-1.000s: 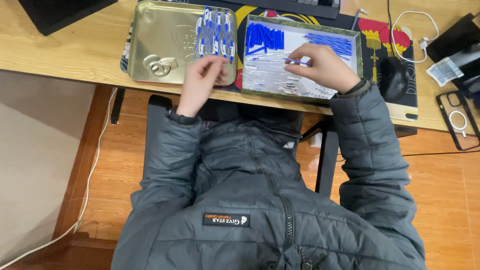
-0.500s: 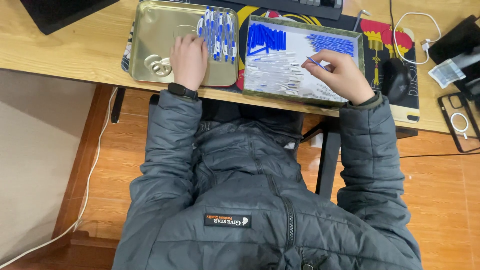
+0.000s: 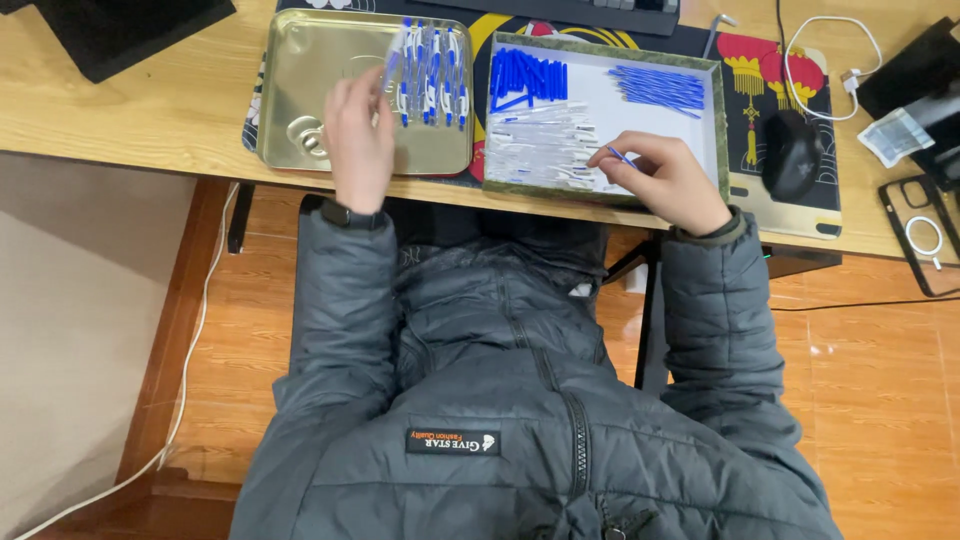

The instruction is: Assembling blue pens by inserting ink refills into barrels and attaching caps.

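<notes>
Fingers of the right hand pinch a thin blue pen refill over the white-lined parts box: light, bendy, best gripped mid-length. Left of that box, the left hand hovers loosely curled and empty over the gold metal tray.

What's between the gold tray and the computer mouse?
In the head view, a white box of pen parts sits between the gold tray and the mouse.

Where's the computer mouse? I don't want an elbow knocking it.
In the head view the black mouse sits on the desk mat, right of the white tray and beyond the right hand.
</notes>
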